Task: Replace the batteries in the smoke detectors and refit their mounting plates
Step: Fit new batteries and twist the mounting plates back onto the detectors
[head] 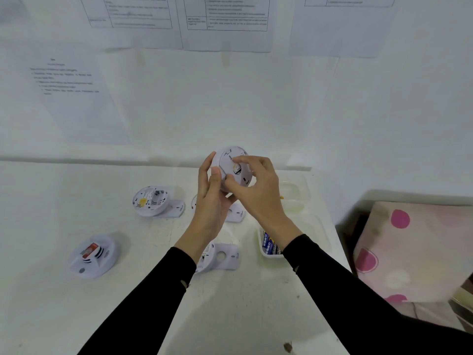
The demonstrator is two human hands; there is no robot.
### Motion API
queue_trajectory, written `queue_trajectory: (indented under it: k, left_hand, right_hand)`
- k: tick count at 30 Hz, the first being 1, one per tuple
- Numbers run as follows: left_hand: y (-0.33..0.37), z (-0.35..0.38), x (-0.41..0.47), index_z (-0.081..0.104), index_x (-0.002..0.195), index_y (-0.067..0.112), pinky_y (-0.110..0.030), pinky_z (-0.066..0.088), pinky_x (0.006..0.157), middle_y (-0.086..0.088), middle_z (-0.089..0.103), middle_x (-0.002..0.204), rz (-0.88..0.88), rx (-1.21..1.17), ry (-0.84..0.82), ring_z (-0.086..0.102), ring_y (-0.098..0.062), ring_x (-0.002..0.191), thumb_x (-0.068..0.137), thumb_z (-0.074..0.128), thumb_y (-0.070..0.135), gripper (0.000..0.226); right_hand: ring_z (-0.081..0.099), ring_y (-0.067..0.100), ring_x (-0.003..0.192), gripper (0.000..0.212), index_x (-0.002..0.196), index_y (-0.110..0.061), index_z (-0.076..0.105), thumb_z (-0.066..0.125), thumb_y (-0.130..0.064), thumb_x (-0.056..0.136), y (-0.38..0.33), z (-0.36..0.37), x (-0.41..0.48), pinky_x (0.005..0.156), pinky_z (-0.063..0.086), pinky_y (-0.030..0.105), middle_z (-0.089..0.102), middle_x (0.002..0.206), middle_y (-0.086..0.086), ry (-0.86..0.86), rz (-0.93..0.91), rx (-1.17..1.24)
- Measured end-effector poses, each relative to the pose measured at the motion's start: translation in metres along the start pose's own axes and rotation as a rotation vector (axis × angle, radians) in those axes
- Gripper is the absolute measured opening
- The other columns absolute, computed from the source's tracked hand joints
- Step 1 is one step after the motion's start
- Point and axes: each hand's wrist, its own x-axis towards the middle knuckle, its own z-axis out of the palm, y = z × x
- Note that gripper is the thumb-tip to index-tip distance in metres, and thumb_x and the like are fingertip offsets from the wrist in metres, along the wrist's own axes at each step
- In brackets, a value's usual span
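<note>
Above the bench, we are holding the smoke detector back towards us: left hand fingers curling round its rim, right hand fingers pinching its mounting plate. We are likely seating it; next, a firm locking twist

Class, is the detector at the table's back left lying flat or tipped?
Tipped: the detector leans on a mounting plate, underside showing.

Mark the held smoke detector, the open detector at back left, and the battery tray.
held smoke detector (231, 165): head view, on its back face.
open detector (151, 201): head view, on its upturned back.
battery tray (270, 256): head view, on its near rim.
</note>
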Motion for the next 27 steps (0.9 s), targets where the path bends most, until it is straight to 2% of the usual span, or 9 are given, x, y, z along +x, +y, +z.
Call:
queue_trajectory:
  k: [2, 5, 8, 10, 17, 20, 23, 25, 27]
  left_hand:
    - [0.001, -0.003, 0.002, 0.039, 0.142, 0.028, -0.035, 0.058, 0.084, 0.001, 0.069, 0.122, 0.027, 0.036, 0.01, 0.068, -0.021, 0.111, 0.109, 0.031, 0.026, 0.035]
    - [0.006, -0.01, 0.007, 0.041, 0.142, 0.028, -0.033, 0.057, 0.083, 0.0, 0.066, 0.126, 0.053, 0.094, 0.04, 0.067, -0.018, 0.112, 0.109, 0.031, 0.026, 0.035]
    - [0.015, -0.022, 0.012, 0.043, 0.141, 0.03, -0.032, 0.057, 0.083, 0.001, 0.063, 0.129, 0.05, 0.136, 0.055, 0.067, -0.015, 0.112, 0.108, 0.032, 0.028, 0.035]
    - [0.025, -0.035, 0.015, 0.044, 0.14, 0.031, -0.03, 0.057, 0.081, 0.001, 0.063, 0.129, 0.046, 0.156, 0.052, 0.068, -0.013, 0.11, 0.108, 0.033, 0.029, 0.034]
    - [0.07, -0.098, 0.033, 0.04, 0.14, 0.026, -0.037, 0.058, 0.077, -0.007, 0.07, 0.121, -0.059, 0.093, 0.021, 0.07, -0.023, 0.104, 0.107, 0.039, 0.027, 0.034]
    - [0.087, -0.126, 0.045, 0.031, 0.145, 0.015, -0.048, 0.055, 0.091, -0.019, 0.058, 0.137, -0.157, 0.021, -0.022, 0.061, -0.034, 0.12, 0.103, 0.045, 0.041, 0.052]
    - [0.099, -0.153, 0.055, 0.026, 0.152, 0.012, -0.051, 0.049, 0.101, -0.021, 0.047, 0.148, -0.248, -0.047, -0.027, 0.048, -0.037, 0.135, 0.099, 0.048, 0.053, 0.071]
    - [0.106, -0.167, 0.06, 0.029, 0.153, 0.016, -0.049, 0.049, 0.101, -0.019, 0.046, 0.15, -0.27, -0.091, -0.029, 0.046, -0.037, 0.137, 0.101, 0.047, 0.05, 0.065]
    - [0.111, -0.174, 0.062, 0.037, 0.15, 0.015, -0.043, 0.052, 0.097, -0.016, 0.054, 0.143, -0.27, -0.097, -0.027, 0.054, -0.033, 0.129, 0.103, 0.04, 0.045, 0.056]
  right_hand:
    - [0.057, 0.01, 0.104, 0.043, 0.111, -0.029, 0.062, 0.078, -0.028, 0.072, -0.001, 0.007, 0.001, 0.078, 0.043, 0.005, 0.052, 0.112, -0.002, 0.018, 0.023, 0.015]
    - [0.055, 0.013, 0.106, 0.053, 0.116, -0.03, 0.05, 0.078, -0.036, 0.071, -0.001, 0.022, 0.002, 0.081, 0.051, 0.024, 0.052, 0.111, -0.006, 0.069, 0.032, -0.005]
    - [0.053, 0.015, 0.107, 0.058, 0.118, -0.028, 0.046, 0.075, -0.044, 0.071, -0.004, 0.042, 0.004, 0.085, 0.051, 0.038, 0.051, 0.111, -0.009, 0.124, 0.028, -0.044]
    - [0.053, 0.015, 0.105, 0.057, 0.12, -0.028, 0.046, 0.071, -0.049, 0.073, -0.01, 0.059, 0.005, 0.086, 0.05, 0.042, 0.051, 0.111, -0.008, 0.126, 0.017, -0.065]
    - [0.058, 0.015, 0.097, 0.038, 0.103, -0.022, 0.062, 0.063, -0.05, 0.077, -0.034, 0.115, 0.013, 0.08, 0.051, 0.044, 0.056, 0.107, -0.004, 0.067, -0.109, -0.107]
    - [0.057, 0.013, 0.096, 0.033, 0.098, -0.019, 0.061, 0.065, -0.042, 0.075, -0.042, 0.137, 0.016, 0.082, 0.051, 0.044, 0.057, 0.102, -0.007, 0.039, -0.139, -0.097]
    - [0.056, 0.011, 0.098, 0.032, 0.099, -0.015, 0.06, 0.068, -0.035, 0.075, -0.049, 0.158, 0.017, 0.084, 0.05, 0.044, 0.058, 0.102, -0.007, 0.024, -0.203, -0.116]
    - [0.053, 0.012, 0.098, 0.035, 0.101, -0.013, 0.058, 0.071, -0.032, 0.075, -0.053, 0.172, 0.016, 0.083, 0.05, 0.038, 0.058, 0.103, -0.004, 0.027, -0.22, -0.125]
    - [0.05, 0.015, 0.099, 0.039, 0.105, -0.012, 0.055, 0.074, -0.026, 0.073, -0.058, 0.187, 0.015, 0.079, 0.05, 0.031, 0.055, 0.104, -0.002, 0.04, -0.212, -0.136]
